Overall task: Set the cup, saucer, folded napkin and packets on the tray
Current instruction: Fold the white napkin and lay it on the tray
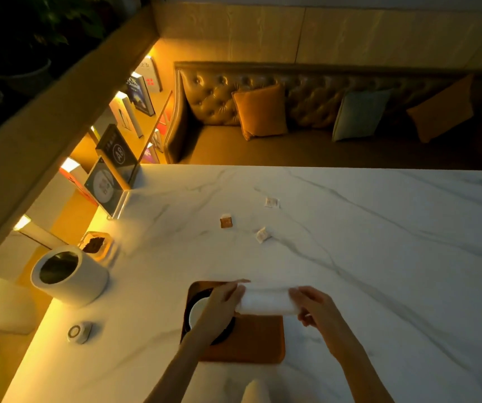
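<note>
A brown tray (258, 341) lies near the front of the marble table. On its left part a white cup (198, 312) sits on a dark saucer (224, 335), partly hidden by my left forearm. My left hand (224, 298) and my right hand (314, 305) each grip one end of a white folded napkin (266, 301), held over the tray's far edge. Three packets lie farther out on the table: a brown packet (226, 221), a white packet (262, 235) and another white packet (271, 202).
A white cylindrical container (69, 274) stands at the left, with a small round device (79, 332) in front of it and a dish (96, 245) behind. An acrylic sign holder (109, 184) stands at the far left corner. A sofa lies beyond the table's far edge.
</note>
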`<action>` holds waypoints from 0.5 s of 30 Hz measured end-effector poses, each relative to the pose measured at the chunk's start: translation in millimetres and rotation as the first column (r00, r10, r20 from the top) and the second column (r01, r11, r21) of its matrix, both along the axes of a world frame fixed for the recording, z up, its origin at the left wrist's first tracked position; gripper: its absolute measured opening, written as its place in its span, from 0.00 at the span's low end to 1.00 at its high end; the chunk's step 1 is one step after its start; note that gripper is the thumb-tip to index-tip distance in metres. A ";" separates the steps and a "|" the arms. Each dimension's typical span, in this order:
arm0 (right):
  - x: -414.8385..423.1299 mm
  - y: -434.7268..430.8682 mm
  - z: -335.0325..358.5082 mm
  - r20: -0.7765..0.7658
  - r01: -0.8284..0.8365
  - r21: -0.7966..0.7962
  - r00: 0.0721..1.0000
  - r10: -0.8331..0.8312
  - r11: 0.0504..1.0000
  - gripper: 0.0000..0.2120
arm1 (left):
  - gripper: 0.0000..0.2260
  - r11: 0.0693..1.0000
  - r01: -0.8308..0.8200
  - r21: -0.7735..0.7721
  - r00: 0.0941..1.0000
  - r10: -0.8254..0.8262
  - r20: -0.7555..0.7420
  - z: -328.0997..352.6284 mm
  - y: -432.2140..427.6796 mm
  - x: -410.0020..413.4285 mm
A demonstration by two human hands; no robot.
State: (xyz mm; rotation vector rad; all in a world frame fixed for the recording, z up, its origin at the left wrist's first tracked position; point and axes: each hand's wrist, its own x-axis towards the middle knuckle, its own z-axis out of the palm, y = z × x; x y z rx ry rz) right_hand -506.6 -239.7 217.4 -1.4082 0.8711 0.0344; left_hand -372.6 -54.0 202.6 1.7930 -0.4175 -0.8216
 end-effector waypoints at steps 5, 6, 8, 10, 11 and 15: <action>-26.9 -7.6 -67.2 -0.177 -0.046 0.134 0.982 0.070 0.990 0.11 | 0.07 0.969 -0.097 0.227 0.993 0.110 -0.046 -67.3 -5.6 -33.3; -29.6 -8.0 -78.1 -0.210 -0.052 0.144 0.974 0.081 0.988 0.11 | 0.06 0.959 -0.126 0.254 0.989 0.141 -0.039 -76.5 -7.7 -38.0; -31.1 -10.0 -97.9 -0.265 -0.065 0.132 0.959 0.098 0.989 0.11 | 0.06 0.937 -0.159 0.313 0.984 0.178 -0.033 -92.7 -13.5 -44.2; -29.8 -12.2 -116.2 -0.302 -0.101 0.097 0.945 0.126 0.990 0.12 | 0.07 0.910 -0.155 0.384 0.984 0.179 -0.027 -107.7 -18.4 -47.9; -29.3 -12.7 -124.2 -0.322 -0.127 0.080 0.935 0.146 0.989 0.11 | 0.08 0.897 -0.150 0.416 0.984 0.176 -0.025 -114.8 -20.3 -49.3; -28.5 -11.2 -153.9 -0.396 -0.175 0.047 0.900 0.179 0.983 0.12 | 0.10 0.864 -0.125 0.487 0.989 0.148 -0.010 -140.0 -26.9 -51.3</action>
